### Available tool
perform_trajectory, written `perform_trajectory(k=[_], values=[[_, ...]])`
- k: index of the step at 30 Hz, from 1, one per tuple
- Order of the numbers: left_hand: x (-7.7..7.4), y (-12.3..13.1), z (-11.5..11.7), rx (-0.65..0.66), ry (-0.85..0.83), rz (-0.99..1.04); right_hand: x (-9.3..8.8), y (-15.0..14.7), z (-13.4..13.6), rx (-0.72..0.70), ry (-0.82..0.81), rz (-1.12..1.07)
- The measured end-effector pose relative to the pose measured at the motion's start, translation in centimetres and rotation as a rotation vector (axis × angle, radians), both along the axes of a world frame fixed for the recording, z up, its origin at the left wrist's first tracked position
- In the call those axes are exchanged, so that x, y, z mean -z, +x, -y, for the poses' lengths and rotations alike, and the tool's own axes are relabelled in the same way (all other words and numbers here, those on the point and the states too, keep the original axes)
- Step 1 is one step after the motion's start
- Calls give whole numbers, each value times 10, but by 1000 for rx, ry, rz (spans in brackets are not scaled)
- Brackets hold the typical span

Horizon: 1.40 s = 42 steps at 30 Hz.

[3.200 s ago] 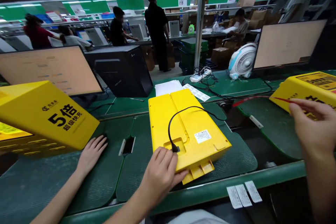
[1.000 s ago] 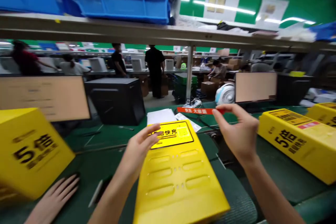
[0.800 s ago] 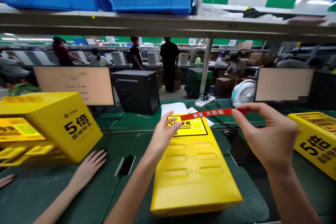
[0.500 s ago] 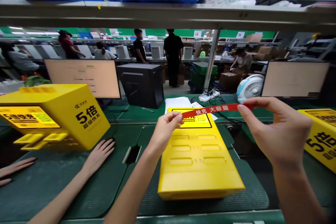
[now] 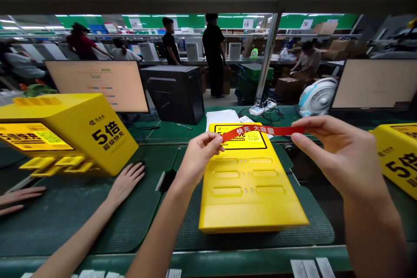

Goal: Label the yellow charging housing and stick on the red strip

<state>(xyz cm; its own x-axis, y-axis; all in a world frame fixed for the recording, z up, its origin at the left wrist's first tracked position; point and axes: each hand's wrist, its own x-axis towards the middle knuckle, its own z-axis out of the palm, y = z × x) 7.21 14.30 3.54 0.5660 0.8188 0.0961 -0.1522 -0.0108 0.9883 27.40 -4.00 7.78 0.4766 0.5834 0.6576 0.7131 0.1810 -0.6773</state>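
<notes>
A red sticker strip (image 5: 260, 130) with white characters is stretched level between my two hands. My left hand (image 5: 197, 158) pinches its left end with thumb and forefinger. My right hand (image 5: 342, 152) pinches its right end. The strip hangs just above the far end of a yellow device box (image 5: 250, 186), which lies flat on a green mat with slot outlines facing up. The strip partly covers a black-framed label (image 5: 239, 139) at the box's far end.
A co-worker's hand (image 5: 125, 181) rests on the mat to the left, and another hand (image 5: 19, 195) shows at the far left. Yellow boxes stand at left (image 5: 74, 132) and right (image 5: 395, 156). Monitors, a black computer case (image 5: 174, 93) and a fan (image 5: 317, 95) line the back.
The box now lies face up with its cable gone. My left hand has taken the free end of the red strip, and both hands have lowered it towards the box's label.
</notes>
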Motion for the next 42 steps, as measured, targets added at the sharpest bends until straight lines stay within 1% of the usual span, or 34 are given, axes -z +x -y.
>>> perform_trajectory(k=[1, 3, 5, 6, 7, 9, 11, 13, 16, 19, 22, 25, 29, 34, 42], values=[[2, -2, -2, -5, -9, 5, 3, 3, -2, -38, -32, -31], [5, -8, -7, -24, 22, -37, 12, 10, -10, -51, -100, -23], [10, -13, -11, -77, 115, -155, 24, 17, -20, -25, -169, 2], [13, -15, -13, -115, 161, -221, 31, 20, -26, -22, -206, -28], [17, -16, -15, -156, 195, -281, 37, 23, -32, -29, -238, -98], [26, -15, -17, -227, 238, -370, 51, 28, -41, -65, -299, -318], [34, -11, -16, -277, 264, -436, 63, 32, -48, -75, -345, -504], [40, -5, -12, -321, 283, -489, 73, 34, -51, -47, -352, -598], [45, 3, -7, -367, 288, -549, 84, 35, -52, -7, -340, -650], [46, 7, -3, -382, 296, -597, 88, 34, -52, 52, -345, -643], [47, 11, 0, -381, 316, -628, 91, 34, -53, 68, -346, -602], [49, 13, 4, -420, 343, -648, 96, 33, -54, 81, -324, -538], [56, 12, 8, -489, 397, -618, 101, 30, -54, 114, -298, -509], [61, 8, 8, -491, 459, -577, 100, 27, -52, 152, -307, -465], [63, 8, 8, -509, 513, -545, 103, 26, -52, 176, -305, -419]])
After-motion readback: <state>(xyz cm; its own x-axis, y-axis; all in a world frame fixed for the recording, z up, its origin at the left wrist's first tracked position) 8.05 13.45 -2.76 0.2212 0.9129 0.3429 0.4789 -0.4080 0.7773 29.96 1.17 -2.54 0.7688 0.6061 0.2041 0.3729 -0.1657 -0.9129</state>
